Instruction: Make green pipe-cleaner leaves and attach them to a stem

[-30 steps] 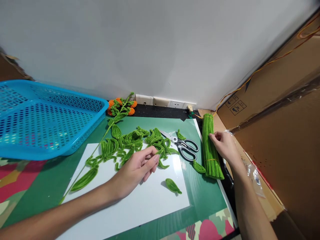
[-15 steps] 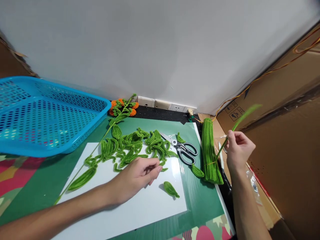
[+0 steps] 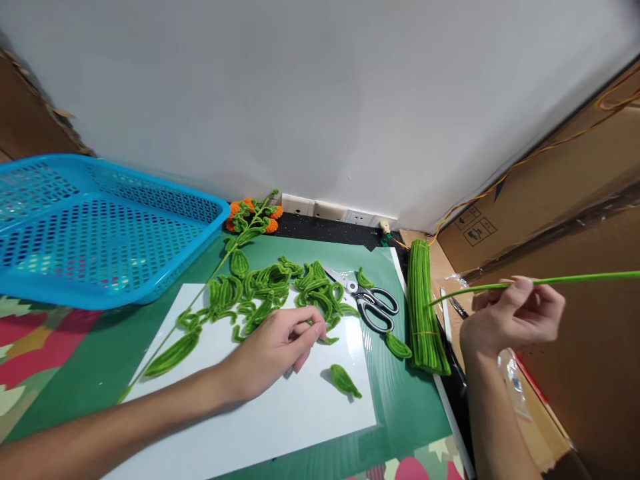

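My right hand [image 3: 520,313] pinches a long green fuzzy stem [image 3: 590,277], which runs nearly level, its left end at the bundle of green stems [image 3: 425,307]. My left hand [image 3: 285,340] rests over the white sheet [image 3: 320,413] with curled fingers; whether it holds anything is hidden. Just beyond it lies a pile of bent green pieces [image 3: 270,283]. A single green leaf [image 3: 344,381] is on the sheet to its right. Scissors [image 3: 373,300] lie between the pile and the bundle, with another leaf [image 3: 398,345] by their handles.
A blue basket [image 3: 125,260] stands at the left. Beside it lies a long stem with orange flowers [image 3: 250,223]. Power sockets [image 3: 330,211] line the wall base. Cardboard boxes [image 3: 575,233] and a cable [image 3: 540,152] are at the right.
My right hand has moved right and slightly down, swinging the stem from steep to nearly level. The camera view has shifted a little; my left hand stays over the sheet.
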Tool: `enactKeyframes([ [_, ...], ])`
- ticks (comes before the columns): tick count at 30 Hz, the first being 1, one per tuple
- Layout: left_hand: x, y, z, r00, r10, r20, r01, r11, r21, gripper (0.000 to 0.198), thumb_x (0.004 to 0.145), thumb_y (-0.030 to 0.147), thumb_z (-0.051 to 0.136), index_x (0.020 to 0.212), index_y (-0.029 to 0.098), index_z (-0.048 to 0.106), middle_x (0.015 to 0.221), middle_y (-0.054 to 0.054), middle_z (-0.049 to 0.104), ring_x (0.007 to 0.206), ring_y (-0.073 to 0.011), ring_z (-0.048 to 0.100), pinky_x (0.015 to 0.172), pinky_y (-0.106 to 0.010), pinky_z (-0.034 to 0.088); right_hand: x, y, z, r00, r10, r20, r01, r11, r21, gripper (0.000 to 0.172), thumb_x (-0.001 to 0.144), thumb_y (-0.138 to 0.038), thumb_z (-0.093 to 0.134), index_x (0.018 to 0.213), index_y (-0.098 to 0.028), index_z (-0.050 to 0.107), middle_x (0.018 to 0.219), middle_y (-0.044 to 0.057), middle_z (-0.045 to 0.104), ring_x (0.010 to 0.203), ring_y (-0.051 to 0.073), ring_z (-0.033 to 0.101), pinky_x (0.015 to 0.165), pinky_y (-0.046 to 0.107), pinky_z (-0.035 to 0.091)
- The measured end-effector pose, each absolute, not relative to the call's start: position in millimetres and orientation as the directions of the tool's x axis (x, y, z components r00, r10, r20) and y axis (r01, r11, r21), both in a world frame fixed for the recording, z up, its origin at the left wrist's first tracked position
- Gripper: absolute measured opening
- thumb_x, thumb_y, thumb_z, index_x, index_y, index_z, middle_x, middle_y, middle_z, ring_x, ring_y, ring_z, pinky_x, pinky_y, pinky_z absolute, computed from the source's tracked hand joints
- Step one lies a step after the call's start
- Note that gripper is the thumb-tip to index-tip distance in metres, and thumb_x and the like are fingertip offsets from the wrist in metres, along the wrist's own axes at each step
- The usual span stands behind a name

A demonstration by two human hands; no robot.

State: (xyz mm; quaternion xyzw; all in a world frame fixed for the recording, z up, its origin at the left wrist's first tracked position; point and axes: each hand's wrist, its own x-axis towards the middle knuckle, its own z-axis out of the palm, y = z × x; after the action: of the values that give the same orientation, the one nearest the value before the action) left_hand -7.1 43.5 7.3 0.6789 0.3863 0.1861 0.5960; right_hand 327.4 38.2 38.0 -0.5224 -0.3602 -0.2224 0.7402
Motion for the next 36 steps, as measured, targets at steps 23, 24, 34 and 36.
enactKeyframes([
  [23,-12.5,41.6,11.2,0.79,0.598,-0.135,0.219,-0.07,0.973,0.046,0.108,0.057,0.052,0.098,0.017,0.07,0.084,-0.001,0.064,0.078,-0.0152,0.055,0.07,-0.027,0.041,241.8,13.6,21.1,-0.452,0.48,0.752,0.653,0.752,-0.088,0.072,0.098,-0.001,0.057,0.168,-0.014,0.041,0.142,0.019,0.073,0.121,0.024,0.079,0.087,0.033,0.07],
  [24,-12.4,41.4,11.0,0.797,0.588,-0.136,0.22,-0.074,0.973,0.046,0.107,0.057,0.053,0.097,0.017,0.07,0.083,-0.001,0.064,0.078,-0.0153,0.055,0.07,-0.027,0.04,242.4,13.5,20.5,-0.43,0.488,0.759,0.661,0.743,-0.103,0.071,0.098,-0.001,0.058,0.167,-0.015,0.043,0.142,0.02,0.073,0.123,0.025,0.078,0.089,0.035,0.07],
  [34,-10.9,38.4,5.4,0.785,0.603,-0.14,0.292,-0.16,0.943,0.024,0.1,0.041,0.069,0.1,0.018,0.075,0.078,0.002,0.06,0.07,-0.0116,0.047,0.064,-0.024,0.036,240.1,13.0,15.8,-0.331,0.395,0.857,0.652,0.752,-0.095,0.059,0.094,0.006,0.068,0.15,-0.013,0.062,0.108,0.015,0.085,0.09,0.02,0.083,0.07,0.028,0.067],
  [36,-10.8,37.4,4.6,0.758,0.629,-0.173,0.281,-0.074,0.957,0.026,0.1,0.043,0.069,0.108,0.018,0.071,0.079,0.004,0.057,0.068,-0.011,0.045,0.062,-0.023,0.035,238.7,10.4,16.0,-0.277,0.375,0.885,0.647,0.754,-0.116,0.059,0.093,0.007,0.069,0.147,-0.014,0.065,0.105,0.013,0.085,0.084,0.019,0.083,0.066,0.028,0.067],
])
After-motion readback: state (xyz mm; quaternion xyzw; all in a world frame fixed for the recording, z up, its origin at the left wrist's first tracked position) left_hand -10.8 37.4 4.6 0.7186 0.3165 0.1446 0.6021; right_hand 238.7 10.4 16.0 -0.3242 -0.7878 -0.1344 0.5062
